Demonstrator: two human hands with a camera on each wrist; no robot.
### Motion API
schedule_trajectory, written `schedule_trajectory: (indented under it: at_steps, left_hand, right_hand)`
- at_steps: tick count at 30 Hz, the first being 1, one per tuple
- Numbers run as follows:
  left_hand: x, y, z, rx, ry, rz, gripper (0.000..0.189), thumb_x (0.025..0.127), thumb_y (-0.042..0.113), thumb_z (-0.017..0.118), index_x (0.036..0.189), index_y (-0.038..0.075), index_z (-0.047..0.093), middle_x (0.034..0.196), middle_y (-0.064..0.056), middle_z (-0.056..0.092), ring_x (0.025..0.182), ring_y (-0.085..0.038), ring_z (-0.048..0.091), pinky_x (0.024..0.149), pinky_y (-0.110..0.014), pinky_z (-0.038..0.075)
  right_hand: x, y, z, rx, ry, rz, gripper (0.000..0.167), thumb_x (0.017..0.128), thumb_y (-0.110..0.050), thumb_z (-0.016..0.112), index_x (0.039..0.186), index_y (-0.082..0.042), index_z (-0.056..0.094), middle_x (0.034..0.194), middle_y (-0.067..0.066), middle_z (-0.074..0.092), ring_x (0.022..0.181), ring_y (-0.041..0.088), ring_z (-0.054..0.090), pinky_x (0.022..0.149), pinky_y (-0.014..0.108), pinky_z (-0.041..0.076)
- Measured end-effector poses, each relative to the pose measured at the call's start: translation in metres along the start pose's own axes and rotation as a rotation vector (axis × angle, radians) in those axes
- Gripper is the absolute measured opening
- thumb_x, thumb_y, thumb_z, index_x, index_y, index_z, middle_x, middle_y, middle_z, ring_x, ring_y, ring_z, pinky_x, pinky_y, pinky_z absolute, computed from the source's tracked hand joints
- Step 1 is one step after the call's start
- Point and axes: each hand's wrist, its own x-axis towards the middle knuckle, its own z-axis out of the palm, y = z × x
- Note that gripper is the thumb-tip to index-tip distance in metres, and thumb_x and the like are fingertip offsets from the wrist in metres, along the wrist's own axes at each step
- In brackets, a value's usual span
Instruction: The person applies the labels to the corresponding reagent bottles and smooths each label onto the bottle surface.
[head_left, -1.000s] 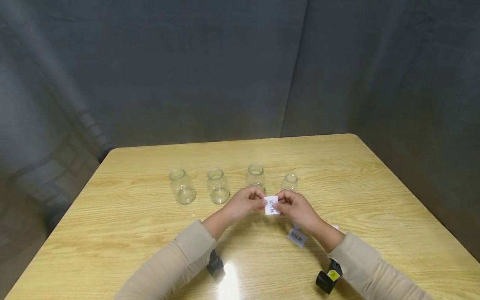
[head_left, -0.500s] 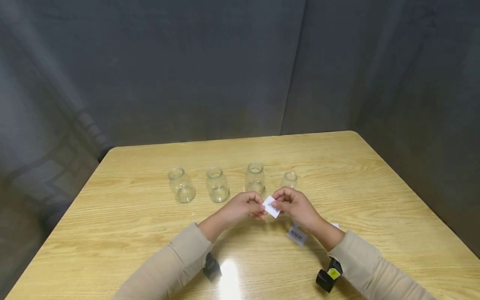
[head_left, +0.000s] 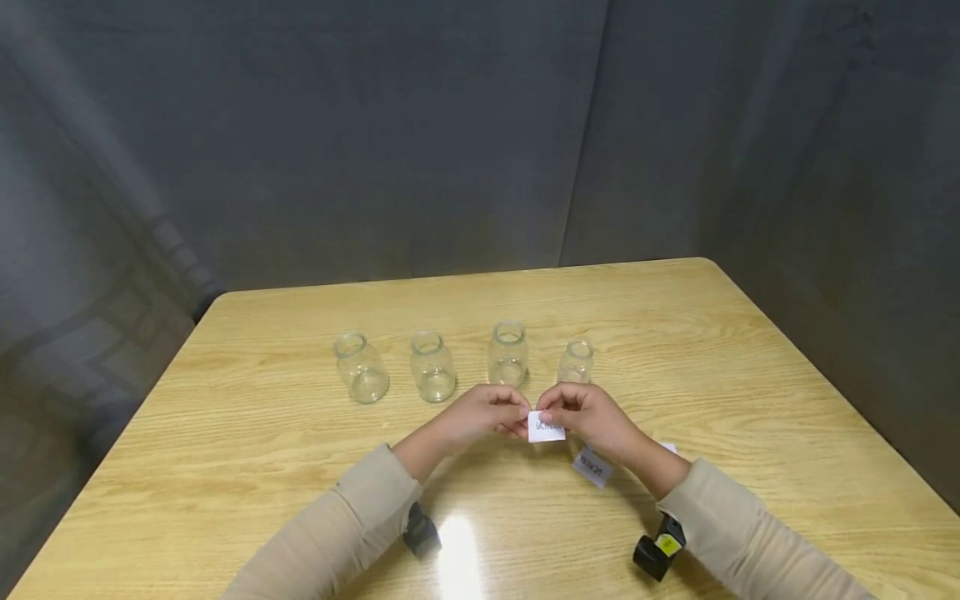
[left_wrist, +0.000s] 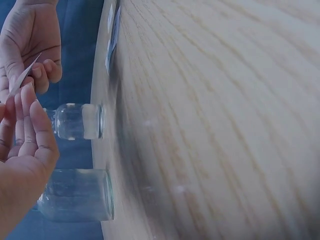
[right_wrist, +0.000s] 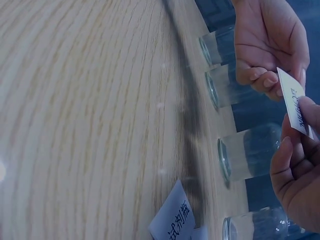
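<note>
A small white paper label (head_left: 546, 428) with dark handwritten characters is held above the table between both hands. My left hand (head_left: 480, 417) pinches its left edge between thumb and fingertips. On the other side, my right hand (head_left: 592, 418) grips it, the thumb lying over the written face. In the right wrist view the label (right_wrist: 294, 102) appears tilted, its lower part between the right thumb and fingers. Below the right hand, another written label (head_left: 592, 468) lies on the table. A further white slip (head_left: 669, 447) is mostly hidden behind the right forearm.
Several clear glass jars stand upright in a row beyond the hands, including a left-end jar (head_left: 362, 368), its neighbour (head_left: 432, 367), a third (head_left: 508, 354) and a smaller right-end jar (head_left: 576, 362). The wooden table (head_left: 225, 467) meets dark curtains (head_left: 390, 150) behind.
The held label has been turned between the fingers, from its writing running up and down, through a slant, to running sideways. Both hands stay close together; the jars keep their places.
</note>
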Motion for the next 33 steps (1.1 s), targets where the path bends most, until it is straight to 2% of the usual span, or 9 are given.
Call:
schedule_trajectory:
  at_steps: [11,17,21,28,30,33]
  left_hand:
    - [-0.0014,-0.0016,-0.0008,-0.002,-0.023,0.016,0.018,0.083,0.001,0.050,0.092,-0.014,0.053,0.077,-0.008,0.060,0.071,-0.013,0.058,0.074,-0.034,0.047]
    - [-0.0013,-0.0028,-0.0003,-0.022,-0.014,0.027,0.017,0.082,-0.002,0.051,0.091,-0.016,0.051,0.075,-0.006,0.059,0.069,-0.013,0.058,0.074,-0.035,0.048]
    - [-0.0021,-0.0025,-0.0003,-0.016,0.015,0.024,0.016,0.081,-0.003,0.051,0.090,-0.016,0.052,0.075,-0.005,0.058,0.069,-0.013,0.057,0.075,-0.035,0.047]
    - [-0.0024,-0.0027,-0.0026,0.055,0.088,0.029,0.011,0.079,-0.002,0.053,0.086,-0.011,0.054,0.075,-0.006,0.057,0.070,-0.014,0.057,0.075,-0.036,0.047]
    - [-0.0022,-0.0029,-0.0030,0.058,0.092,0.030,0.011,0.079,-0.002,0.053,0.085,-0.011,0.054,0.077,-0.006,0.058,0.071,-0.014,0.057,0.076,-0.035,0.047]
    - [-0.0014,-0.0046,-0.0033,0.053,0.080,0.038,0.012,0.080,-0.001,0.053,0.086,-0.011,0.054,0.079,-0.006,0.057,0.075,-0.015,0.056,0.077,-0.036,0.046]
  right_hand:
    - [-0.0020,0.0007,0.0012,-0.031,0.001,0.009,0.015,0.080,-0.004,0.058,0.088,0.008,0.055,0.072,0.006,0.054,0.065,0.014,0.051,0.057,0.024,0.045]
    - [-0.0021,0.0004,0.0038,-0.021,0.012,0.013,0.015,0.080,-0.004,0.058,0.087,0.008,0.053,0.071,0.006,0.053,0.064,0.013,0.050,0.056,0.024,0.045]
    - [-0.0020,0.0001,0.0056,-0.056,0.073,0.012,0.013,0.079,-0.003,0.060,0.085,0.006,0.054,0.069,0.005,0.051,0.061,0.013,0.047,0.053,0.023,0.043]
    - [-0.0022,0.0007,0.0069,-0.126,0.229,0.030,0.017,0.076,-0.003,0.063,0.087,0.004,0.051,0.078,0.007,0.052,0.070,0.017,0.048,0.057,0.022,0.043]
    - [-0.0023,0.0014,0.0076,-0.127,0.241,0.036,0.018,0.076,-0.002,0.063,0.086,0.003,0.050,0.077,0.007,0.052,0.069,0.016,0.048,0.055,0.022,0.042]
    - [-0.0029,0.0022,0.0096,-0.125,0.200,0.034,0.019,0.075,-0.004,0.064,0.086,0.002,0.050,0.077,0.006,0.052,0.069,0.017,0.049,0.056,0.023,0.043]
